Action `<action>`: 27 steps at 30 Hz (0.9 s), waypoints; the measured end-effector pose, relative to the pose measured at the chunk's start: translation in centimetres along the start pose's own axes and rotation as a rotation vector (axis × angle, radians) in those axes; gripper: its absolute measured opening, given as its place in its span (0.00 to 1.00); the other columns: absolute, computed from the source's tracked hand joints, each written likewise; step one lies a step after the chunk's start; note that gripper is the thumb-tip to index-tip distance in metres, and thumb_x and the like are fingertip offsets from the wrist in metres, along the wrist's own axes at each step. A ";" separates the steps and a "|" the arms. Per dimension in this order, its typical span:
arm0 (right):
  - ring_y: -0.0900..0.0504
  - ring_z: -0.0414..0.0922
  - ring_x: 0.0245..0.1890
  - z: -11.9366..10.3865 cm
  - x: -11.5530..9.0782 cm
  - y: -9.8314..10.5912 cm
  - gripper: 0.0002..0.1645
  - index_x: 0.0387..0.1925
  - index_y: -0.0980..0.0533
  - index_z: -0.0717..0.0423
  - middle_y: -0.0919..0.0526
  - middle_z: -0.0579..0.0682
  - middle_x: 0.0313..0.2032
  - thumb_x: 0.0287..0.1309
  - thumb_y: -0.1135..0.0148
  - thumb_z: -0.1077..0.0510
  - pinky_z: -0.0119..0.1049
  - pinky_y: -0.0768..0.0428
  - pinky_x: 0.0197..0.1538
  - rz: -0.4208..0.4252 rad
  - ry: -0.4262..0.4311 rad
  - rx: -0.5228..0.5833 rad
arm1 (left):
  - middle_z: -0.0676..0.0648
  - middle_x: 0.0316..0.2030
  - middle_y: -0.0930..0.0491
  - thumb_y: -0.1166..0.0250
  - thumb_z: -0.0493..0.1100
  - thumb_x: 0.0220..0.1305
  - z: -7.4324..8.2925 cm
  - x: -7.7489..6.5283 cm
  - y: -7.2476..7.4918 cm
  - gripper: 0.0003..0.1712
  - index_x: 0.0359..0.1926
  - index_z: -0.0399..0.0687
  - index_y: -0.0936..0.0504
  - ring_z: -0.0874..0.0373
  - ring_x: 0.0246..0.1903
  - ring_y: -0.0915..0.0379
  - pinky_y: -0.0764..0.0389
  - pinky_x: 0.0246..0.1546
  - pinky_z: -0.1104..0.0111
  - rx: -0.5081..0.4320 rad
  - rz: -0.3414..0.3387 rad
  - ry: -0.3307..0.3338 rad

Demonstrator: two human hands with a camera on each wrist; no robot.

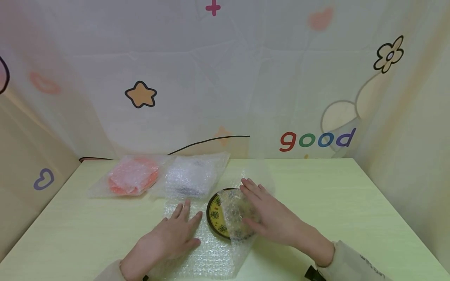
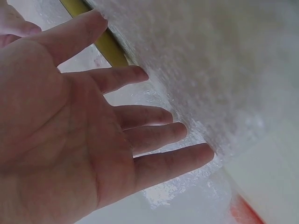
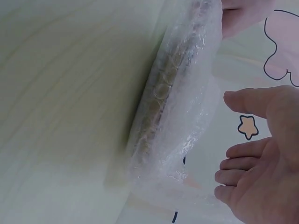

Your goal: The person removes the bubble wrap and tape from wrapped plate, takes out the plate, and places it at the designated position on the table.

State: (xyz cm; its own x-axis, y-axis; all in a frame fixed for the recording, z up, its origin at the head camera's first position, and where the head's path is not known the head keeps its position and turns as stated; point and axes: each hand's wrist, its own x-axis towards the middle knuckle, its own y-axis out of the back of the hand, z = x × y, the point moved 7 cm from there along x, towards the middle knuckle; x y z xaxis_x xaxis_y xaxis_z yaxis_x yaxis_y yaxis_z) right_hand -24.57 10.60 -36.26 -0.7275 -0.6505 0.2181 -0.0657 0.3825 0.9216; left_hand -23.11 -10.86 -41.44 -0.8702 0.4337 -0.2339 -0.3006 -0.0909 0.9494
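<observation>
The round tin (image 1: pixel 215 216) sat on bubble wrap (image 1: pixel 211 259) on the table (image 1: pixel 351 218), partly covered by it. The left hand (image 1: pixel 170 236) was loose and spread; the right hand (image 1: pixel 272 216) reached over the tin, gripping nothing. The wrap likely needed a gentle, snug pull. The right wrist view showed the tin's side through bubbles; the head view showed yellow on top.
</observation>
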 end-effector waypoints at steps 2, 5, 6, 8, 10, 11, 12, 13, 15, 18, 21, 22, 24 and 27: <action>0.49 0.60 0.77 0.3 0.1 0.2 0.45 0.75 0.42 0.72 0.45 0.66 0.77 0.67 0.32 0.56 0.57 0.46 0.74 0.008 -0.009 -0.014 | 0.26 0.77 0.56 0.35 0.57 0.71 0.0 0.0 0.0 0.42 0.77 0.44 0.37 0.30 0.75 0.56 0.32 0.59 0.32 0.000 -0.002 0.002; 0.48 0.61 0.77 0.7 0.1 0.4 0.45 0.74 0.42 0.74 0.44 0.67 0.76 0.67 0.32 0.56 0.58 0.45 0.74 0.011 -0.038 -0.025 | 0.26 0.77 0.56 0.35 0.58 0.71 0.1 0.0 -0.1 0.42 0.77 0.44 0.36 0.30 0.75 0.56 0.32 0.59 0.33 -0.003 -0.006 0.004; 0.48 0.61 0.77 0.9 0.1 0.5 0.45 0.74 0.41 0.74 0.44 0.67 0.76 0.67 0.32 0.55 0.58 0.45 0.74 0.009 -0.051 -0.028 | 0.26 0.77 0.56 0.35 0.58 0.71 0.1 0.0 -0.1 0.42 0.77 0.44 0.36 0.30 0.75 0.56 0.32 0.59 0.33 -0.005 -0.008 0.003; 0.48 0.62 0.77 1.4 0.0 0.5 0.45 0.74 0.41 0.74 0.44 0.67 0.76 0.67 0.32 0.55 0.59 0.45 0.74 0.002 -0.075 -0.034 | 0.26 0.77 0.56 0.35 0.57 0.71 0.1 0.0 -0.1 0.42 0.78 0.44 0.37 0.30 0.75 0.56 0.32 0.59 0.33 -0.008 -0.009 0.002; 0.47 0.62 0.77 1.8 0.0 0.5 0.45 0.73 0.41 0.75 0.43 0.67 0.76 0.68 0.33 0.54 0.59 0.45 0.74 -0.007 -0.095 -0.043 | 0.26 0.77 0.56 0.35 0.58 0.71 0.1 0.0 -0.1 0.42 0.78 0.44 0.37 0.30 0.75 0.56 0.32 0.59 0.33 -0.010 -0.009 0.004; 0.48 0.62 0.77 2.0 0.0 0.5 0.45 0.73 0.41 0.75 0.43 0.68 0.76 0.68 0.33 0.53 0.59 0.45 0.74 -0.013 -0.103 -0.042 | 0.26 0.77 0.56 0.35 0.58 0.71 0.2 0.0 -0.1 0.42 0.78 0.44 0.37 0.30 0.75 0.56 0.32 0.60 0.33 -0.009 -0.009 0.005; 0.47 0.62 0.77 2.2 -0.1 0.5 0.44 0.73 0.41 0.75 0.43 0.68 0.75 0.69 0.34 0.53 0.60 0.46 0.74 -0.016 -0.110 -0.041 | 0.26 0.77 0.56 0.35 0.58 0.71 0.2 0.0 -0.1 0.42 0.78 0.44 0.37 0.30 0.75 0.56 0.32 0.60 0.33 -0.006 -0.009 0.005; 0.47 0.63 0.77 2.5 -0.1 0.5 0.43 0.73 0.41 0.75 0.42 0.68 0.75 0.70 0.35 0.53 0.60 0.46 0.74 -0.017 -0.119 -0.043 | 0.26 0.77 0.56 0.35 0.58 0.71 0.2 0.0 0.0 0.42 0.78 0.44 0.37 0.31 0.75 0.56 0.32 0.60 0.33 -0.004 -0.009 0.006; 0.46 0.63 0.76 2.8 0.0 0.6 0.41 0.73 0.40 0.74 0.41 0.68 0.75 0.72 0.38 0.52 0.60 0.46 0.74 -0.019 -0.140 -0.033 | 0.27 0.77 0.56 0.35 0.58 0.71 0.2 0.0 0.0 0.42 0.78 0.45 0.37 0.31 0.75 0.55 0.32 0.60 0.33 -0.002 -0.009 0.006; 0.45 0.63 0.76 3.3 0.1 0.7 0.37 0.73 0.40 0.74 0.39 0.69 0.74 0.76 0.43 0.53 0.60 0.46 0.74 -0.015 -0.169 -0.017 | 0.27 0.77 0.55 0.35 0.58 0.71 0.2 -0.1 0.1 0.42 0.78 0.45 0.37 0.31 0.75 0.55 0.32 0.60 0.33 0.003 -0.008 0.005; 0.44 0.64 0.75 3.8 0.2 0.7 0.35 0.73 0.40 0.74 0.39 0.69 0.73 0.78 0.47 0.54 0.61 0.47 0.74 -0.022 -0.192 -0.004 | 0.27 0.77 0.55 0.35 0.58 0.71 0.2 -0.1 0.1 0.42 0.78 0.45 0.37 0.31 0.75 0.55 0.32 0.60 0.33 0.004 -0.009 0.005; 0.43 0.64 0.75 3.9 0.2 0.7 0.34 0.73 0.40 0.74 0.38 0.68 0.73 0.78 0.48 0.54 0.61 0.46 0.74 -0.027 -0.198 -0.002 | 0.27 0.77 0.55 0.35 0.58 0.71 0.2 -0.1 0.1 0.42 0.78 0.45 0.37 0.31 0.75 0.55 0.32 0.60 0.33 0.003 -0.010 0.006; 0.42 0.64 0.75 4.2 0.2 0.7 0.33 0.74 0.40 0.73 0.37 0.68 0.73 0.79 0.50 0.54 0.61 0.45 0.74 -0.036 -0.212 0.006 | 0.27 0.77 0.55 0.35 0.58 0.71 0.2 -0.1 0.1 0.42 0.78 0.45 0.37 0.31 0.75 0.55 0.32 0.60 0.33 0.001 -0.013 0.008; 0.38 0.64 0.73 4.6 0.2 0.8 0.32 0.74 0.39 0.71 0.35 0.66 0.72 0.81 0.53 0.54 0.60 0.41 0.73 -0.040 -0.228 0.014 | 0.27 0.77 0.56 0.35 0.58 0.71 0.2 -0.1 0.0 0.42 0.78 0.45 0.37 0.31 0.75 0.55 0.33 0.60 0.32 -0.003 -0.013 0.009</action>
State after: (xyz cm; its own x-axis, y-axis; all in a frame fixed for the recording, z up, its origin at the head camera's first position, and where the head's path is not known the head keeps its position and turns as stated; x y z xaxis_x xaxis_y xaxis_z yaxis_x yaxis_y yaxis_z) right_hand -27.88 13.78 -37.00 -0.8596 -0.5007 0.1019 -0.1059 0.3697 0.9231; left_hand -22.98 -10.75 -41.35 -0.8696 0.4267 -0.2485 -0.3133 -0.0879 0.9456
